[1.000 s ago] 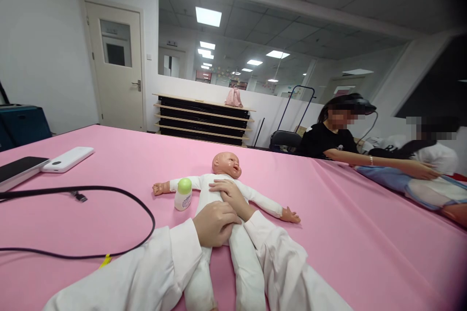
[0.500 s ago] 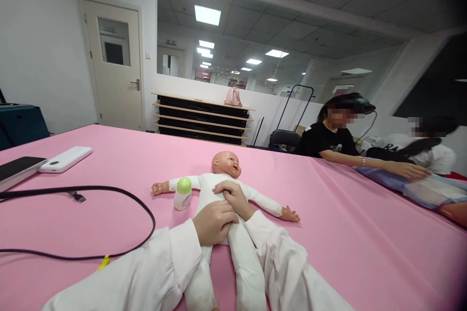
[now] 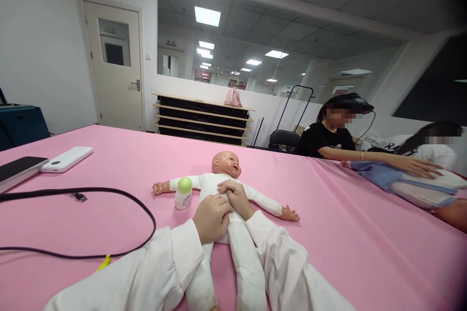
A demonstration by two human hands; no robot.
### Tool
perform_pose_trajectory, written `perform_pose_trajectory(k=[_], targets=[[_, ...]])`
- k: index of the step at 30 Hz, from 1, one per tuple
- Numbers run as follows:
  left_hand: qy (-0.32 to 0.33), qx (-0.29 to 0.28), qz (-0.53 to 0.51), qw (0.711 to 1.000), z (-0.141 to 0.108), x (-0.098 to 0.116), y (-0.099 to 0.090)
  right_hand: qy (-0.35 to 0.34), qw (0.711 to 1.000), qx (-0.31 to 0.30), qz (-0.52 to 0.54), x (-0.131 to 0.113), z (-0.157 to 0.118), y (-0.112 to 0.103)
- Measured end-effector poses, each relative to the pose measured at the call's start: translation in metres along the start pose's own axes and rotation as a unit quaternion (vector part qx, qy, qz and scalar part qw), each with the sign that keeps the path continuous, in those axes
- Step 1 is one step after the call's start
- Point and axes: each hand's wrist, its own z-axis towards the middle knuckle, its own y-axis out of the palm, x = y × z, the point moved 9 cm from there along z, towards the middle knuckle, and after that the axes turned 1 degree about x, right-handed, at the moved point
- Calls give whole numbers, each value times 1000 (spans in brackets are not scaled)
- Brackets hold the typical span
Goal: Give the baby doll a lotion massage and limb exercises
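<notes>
A baby doll [image 3: 207, 182] with a bald plastic head and a white cloth body lies on its back, arms spread, its head away from me. My left hand [image 3: 211, 218] rests on the lower left of its torso, fingers curled under with the tips hidden. Close by, my right hand [image 3: 237, 199] lies on the middle of the torso, its fingers bent and drawn together. Whether either hand pinches cloth or a small thing is hidden. Beside the doll's arm on the left stands a small white bottle [image 3: 183, 200] with a green cap.
Pink cloth covers the table [image 3: 328, 252]. At left lie a white power bank [image 3: 67, 159], a dark-topped device [image 3: 18, 170] and a black cable [image 3: 127, 194] with a yellow tag. Across the right side, a co-worker's hand [image 3: 416, 165] rests on blue-and-white cloth.
My left hand has slid slightly up the torso, its fingers more curled. My right hand's fingers have drawn in a little. The co-worker's hand and cloth at right have shifted.
</notes>
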Motion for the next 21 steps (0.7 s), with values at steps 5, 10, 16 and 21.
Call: perform_pose_trajectory(k=[5,10,16,21], targets=[[129,-41,-24,990,-6,26,6,-86,988,-118,-49,-30,-5,22],[70,-68,-69,993,-4,18,11,-13,994,-16,-110,-6,3,7],[-46,22,-9,999,-4,-7,-1,30,993,94,-62,6,-3,-17],[77,-48,-69,993,-5,14,13,-61,994,-85,-23,-20,-3,16]])
